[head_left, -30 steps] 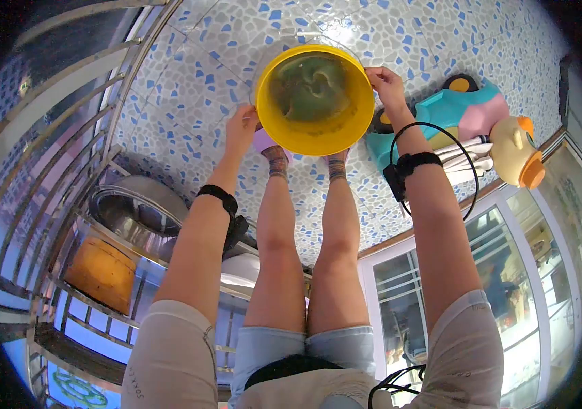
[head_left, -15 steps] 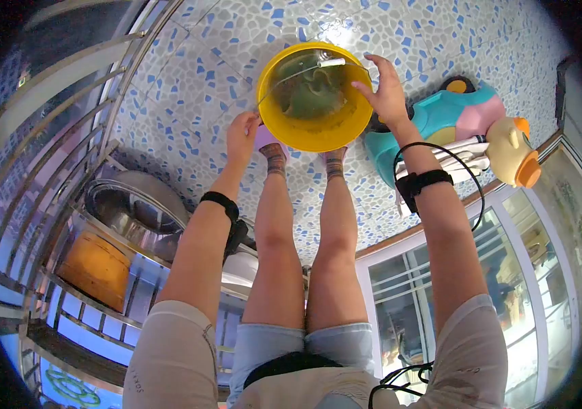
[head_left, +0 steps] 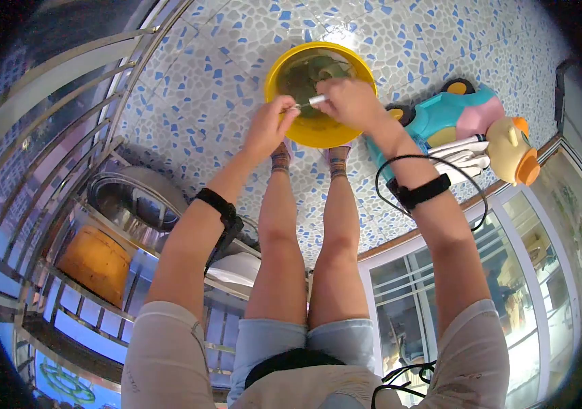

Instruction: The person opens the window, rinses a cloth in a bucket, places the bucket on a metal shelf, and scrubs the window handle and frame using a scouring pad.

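A yellow bucket stands on the floor in front of my feet, with murky water and greenish cloth-like material inside. Its wire handle with a white grip is raised over the near half of the opening. My right hand is closed around the right end of that grip. At the left, my left hand pinches the wire near the grip, over the bucket's near left rim. Both palms face down, and the fingertips are partly hidden.
A turquoise and pink ride-on toy with pale cloths on it stands right of the bucket. Metal basins and an orange container sit on a rack by the railing at left. Glass doors are at lower right.
Both hands have moved inward from the bucket's sides to its handle and closed on it. The handle has swung toward me, and the bucket appears slightly farther right.
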Action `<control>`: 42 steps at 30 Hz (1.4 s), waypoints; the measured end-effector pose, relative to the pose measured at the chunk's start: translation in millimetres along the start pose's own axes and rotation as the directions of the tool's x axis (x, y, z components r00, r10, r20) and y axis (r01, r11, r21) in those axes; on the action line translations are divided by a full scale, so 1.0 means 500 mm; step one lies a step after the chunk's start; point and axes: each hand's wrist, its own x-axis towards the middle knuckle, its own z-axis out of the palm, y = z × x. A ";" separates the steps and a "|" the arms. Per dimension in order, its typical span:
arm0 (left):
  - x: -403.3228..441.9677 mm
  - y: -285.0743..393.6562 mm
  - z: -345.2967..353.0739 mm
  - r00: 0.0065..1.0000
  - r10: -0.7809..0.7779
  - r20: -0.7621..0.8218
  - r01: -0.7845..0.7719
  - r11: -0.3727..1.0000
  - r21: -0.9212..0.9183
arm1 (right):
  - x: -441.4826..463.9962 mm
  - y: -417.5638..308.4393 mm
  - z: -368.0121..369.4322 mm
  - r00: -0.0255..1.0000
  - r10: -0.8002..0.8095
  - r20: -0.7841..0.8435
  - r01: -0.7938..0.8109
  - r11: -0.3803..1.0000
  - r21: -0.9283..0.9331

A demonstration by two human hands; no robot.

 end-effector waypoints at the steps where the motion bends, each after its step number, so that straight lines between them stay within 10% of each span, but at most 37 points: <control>1: 0.000 0.021 0.003 0.998 0.008 0.058 -0.008 1.000 -0.009 | -0.010 -0.019 -0.005 0.997 0.038 0.062 -0.034 0.997 -0.065; 8: -0.013 0.072 0.039 0.986 0.103 0.131 -0.080 0.983 -0.165 | -0.069 -0.053 0.024 1.000 -0.018 0.022 0.021 0.992 -0.126; 16: -0.070 0.096 0.004 0.988 0.034 0.154 -0.024 0.998 -0.066 | -0.097 -0.121 -0.001 0.888 0.135 0.439 -0.112 0.991 -0.077; 42: -0.585 0.204 -0.267 0.968 -0.249 0.025 0.250 0.968 -0.027 | -0.037 -0.111 0.060 0.834 0.328 0.444 -0.252 0.942 -0.223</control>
